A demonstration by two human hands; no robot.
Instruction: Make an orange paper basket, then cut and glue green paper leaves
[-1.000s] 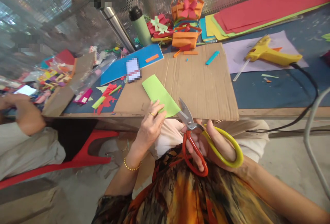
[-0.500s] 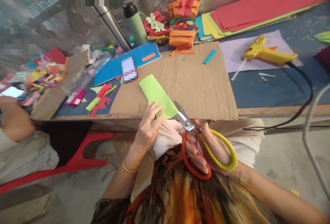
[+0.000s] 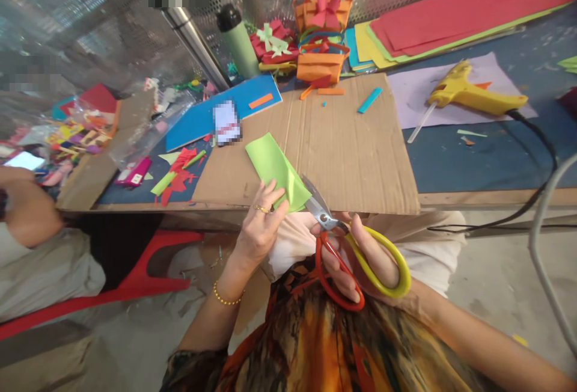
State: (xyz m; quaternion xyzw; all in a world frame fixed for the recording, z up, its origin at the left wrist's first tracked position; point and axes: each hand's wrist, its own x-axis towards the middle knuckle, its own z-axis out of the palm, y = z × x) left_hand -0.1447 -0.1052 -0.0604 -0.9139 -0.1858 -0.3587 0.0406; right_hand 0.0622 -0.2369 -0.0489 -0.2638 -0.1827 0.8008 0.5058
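My left hand (image 3: 260, 223) pinches the near end of a light green sheet of paper (image 3: 270, 163), its thumb and fingers on the paper. The sheet lies over the front part of a brown cardboard piece (image 3: 342, 151), and a crease shows across it by my fingers. My right hand (image 3: 374, 257) has its fingers through the handles of scissors (image 3: 325, 220), one loop red and one yellow. The blades are parted and straddle the paper's right edge; the lower blade is partly hidden by the sheet.
A yellow glue gun (image 3: 473, 92) with a black cord lies on lilac paper (image 3: 406, 97) at right. Orange paper baskets (image 3: 320, 66), a green bottle (image 3: 238, 43) and coloured sheets (image 3: 451, 13) stand behind. A phone (image 3: 226, 121) sits by a blue board (image 3: 193, 116). Another person's arm (image 3: 31, 199) is at left.
The scissors have moved slightly left, further onto the green paper. A raised crease now shows in the sheet where it was smooth. My left hand keeps its hold.
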